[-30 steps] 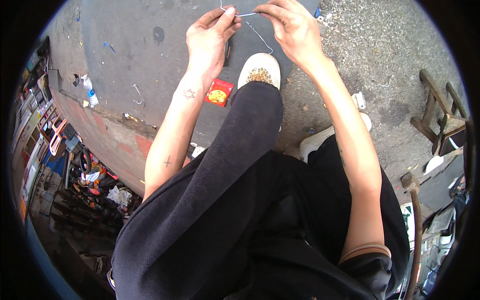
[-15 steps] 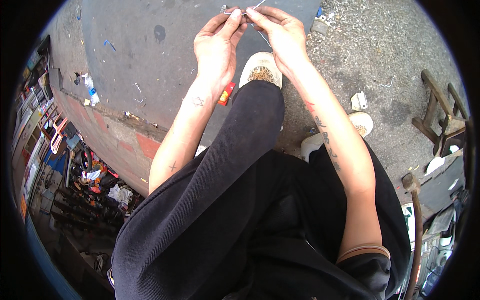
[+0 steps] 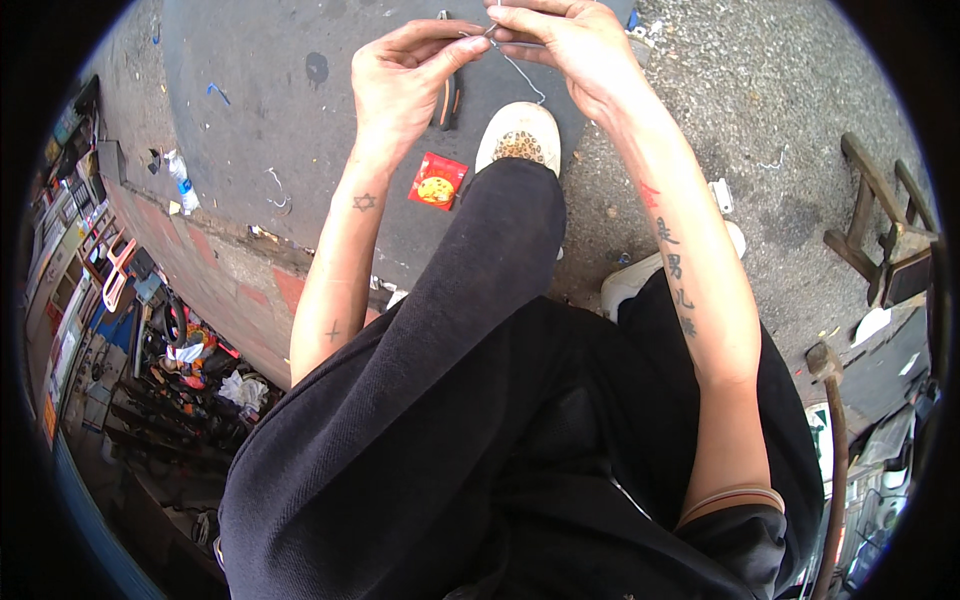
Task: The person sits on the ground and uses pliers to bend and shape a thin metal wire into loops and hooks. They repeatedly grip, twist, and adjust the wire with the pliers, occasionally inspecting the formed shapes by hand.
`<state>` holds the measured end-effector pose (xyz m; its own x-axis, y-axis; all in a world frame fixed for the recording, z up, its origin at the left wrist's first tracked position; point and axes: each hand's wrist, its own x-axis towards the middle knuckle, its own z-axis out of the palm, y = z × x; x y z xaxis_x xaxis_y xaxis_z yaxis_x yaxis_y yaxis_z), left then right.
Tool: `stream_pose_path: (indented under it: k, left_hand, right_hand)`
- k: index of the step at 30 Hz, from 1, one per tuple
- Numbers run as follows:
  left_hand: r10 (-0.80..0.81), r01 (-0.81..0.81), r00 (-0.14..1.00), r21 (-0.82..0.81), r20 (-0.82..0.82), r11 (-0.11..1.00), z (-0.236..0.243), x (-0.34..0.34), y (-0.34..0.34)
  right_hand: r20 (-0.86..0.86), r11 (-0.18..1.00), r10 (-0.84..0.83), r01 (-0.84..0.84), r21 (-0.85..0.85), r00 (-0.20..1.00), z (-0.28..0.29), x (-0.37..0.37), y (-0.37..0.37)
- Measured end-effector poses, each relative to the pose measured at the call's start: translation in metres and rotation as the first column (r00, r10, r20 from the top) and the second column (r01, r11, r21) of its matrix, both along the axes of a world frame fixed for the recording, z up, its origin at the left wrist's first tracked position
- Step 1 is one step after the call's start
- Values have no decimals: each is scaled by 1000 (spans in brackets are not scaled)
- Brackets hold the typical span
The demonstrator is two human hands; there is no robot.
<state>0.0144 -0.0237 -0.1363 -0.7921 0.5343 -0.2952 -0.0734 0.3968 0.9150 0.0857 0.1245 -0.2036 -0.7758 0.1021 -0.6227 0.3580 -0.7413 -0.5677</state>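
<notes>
At the top of the view, my left hand (image 3: 405, 85) and my right hand (image 3: 575, 45) meet fingertip to fingertip over the grey mat. Both pinch a thin white string (image 3: 524, 76), whose loose end hangs down toward my shoe (image 3: 520, 135). Whether it is thread or soft wire is too fine to tell. Partly hidden behind my left hand lies a hand tool with black and orange handles, seemingly pliers (image 3: 447, 108). A red packet (image 3: 437, 181) with a yellow picture rests on the mat below that hand.
A wooden stool (image 3: 885, 225) lies to the right on rough concrete, with a long-handled hammer (image 3: 832, 440) nearer me. On the left are a plastic bottle (image 3: 181, 180) and a heap of clutter (image 3: 185, 370). String scraps (image 3: 277, 187) are scattered about.
My hands have shifted up slightly, and the left wrist has swung left, uncovering the red packet and the tool's handles. The string's hanging end shows more fully below the fingers.
</notes>
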Motion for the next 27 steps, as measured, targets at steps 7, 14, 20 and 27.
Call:
stream_pose_path:
  k: [7, 14, 20, 27]
  left_hand:
    - [-33, 35, 999, 55, -20, 998, 1, 0, 0]
    - [67, -64, 996, 51, -52, 997, 1, 9, -2]
    - [157, -152, 986, 79, -56, 985, 0, 7, -3]
    - [227, -226, 974, 80, -7, 971, -12, 2, -8]
  right_hand:
    - [-16, 997, 34, -33, 70, 999, 4, -3, 1]
    - [5, 985, 96, -95, 144, 995, 8, -2, 0]
    - [-8, 984, 121, -119, 131, 993, 15, -1, -7]
    - [4, 995, 66, -66, 80, 998, 17, 1, -16]
